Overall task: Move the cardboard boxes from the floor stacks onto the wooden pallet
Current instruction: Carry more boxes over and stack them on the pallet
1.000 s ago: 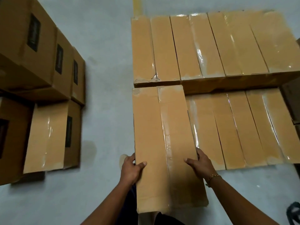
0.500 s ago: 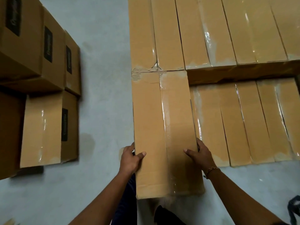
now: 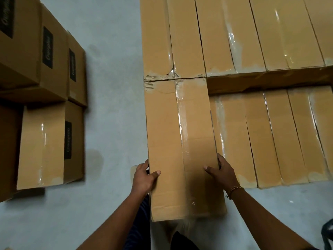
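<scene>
I hold a long taped cardboard box [image 3: 178, 141] by its near end. My left hand [image 3: 144, 175] grips its left side, thumb on top. My right hand [image 3: 221, 172] grips its right side, thumb on top. The box's far end touches the near edge of the higher back row of boxes [image 3: 216, 33]. It lies at the left end of the lower front row of boxes [image 3: 270, 138], above their level. The wooden pallet is hidden under the boxes.
Floor stacks of brown boxes with dark labels [image 3: 48, 51] stand at the left, one taped box [image 3: 45, 147] nearest. Grey concrete floor [image 3: 111, 87] runs between the stacks and the rows. A dark object [image 3: 327, 233] shows at the right edge.
The held box has moved forward until its far end meets the back row. Both hands keep the same grip on its near end.
</scene>
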{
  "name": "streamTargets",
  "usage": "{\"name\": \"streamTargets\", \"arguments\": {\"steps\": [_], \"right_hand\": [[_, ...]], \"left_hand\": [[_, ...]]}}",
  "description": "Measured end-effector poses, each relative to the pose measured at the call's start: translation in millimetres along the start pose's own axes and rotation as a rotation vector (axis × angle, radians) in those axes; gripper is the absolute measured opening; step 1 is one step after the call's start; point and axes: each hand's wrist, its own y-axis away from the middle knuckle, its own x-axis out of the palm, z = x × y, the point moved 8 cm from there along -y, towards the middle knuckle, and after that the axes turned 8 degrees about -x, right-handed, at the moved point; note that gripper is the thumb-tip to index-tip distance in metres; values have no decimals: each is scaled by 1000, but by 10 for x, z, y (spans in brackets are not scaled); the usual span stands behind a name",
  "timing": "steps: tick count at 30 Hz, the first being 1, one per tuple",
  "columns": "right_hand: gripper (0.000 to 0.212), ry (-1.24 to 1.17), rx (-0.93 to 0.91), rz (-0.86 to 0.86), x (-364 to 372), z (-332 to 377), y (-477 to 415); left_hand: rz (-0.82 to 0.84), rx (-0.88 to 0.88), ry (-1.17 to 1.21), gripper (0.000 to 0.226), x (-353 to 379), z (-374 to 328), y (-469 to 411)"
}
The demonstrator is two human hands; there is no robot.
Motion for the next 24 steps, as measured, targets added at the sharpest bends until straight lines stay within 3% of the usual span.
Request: {"name": "streamTargets", "arguments": {"steps": [6, 14, 17, 19, 24], "right_hand": [[70, -3, 26, 15, 73, -79, -50], [66, -109, 61, -94, -6, 157, -324], [66, -133, 88, -83, 28, 251, -517], [63, -167, 97, -76, 67, 285, -613], [77, -169, 130, -104, 124, 245, -717]], "left_hand": [[3, -10, 8, 68, 11, 55, -76], [8, 43, 113, 68, -9, -198, -234], [22, 2, 135, 84, -21, -279, -392], [41, -15, 150, 82, -13, -298, -474], [74, 10, 181, 74, 26, -329, -565]]}}
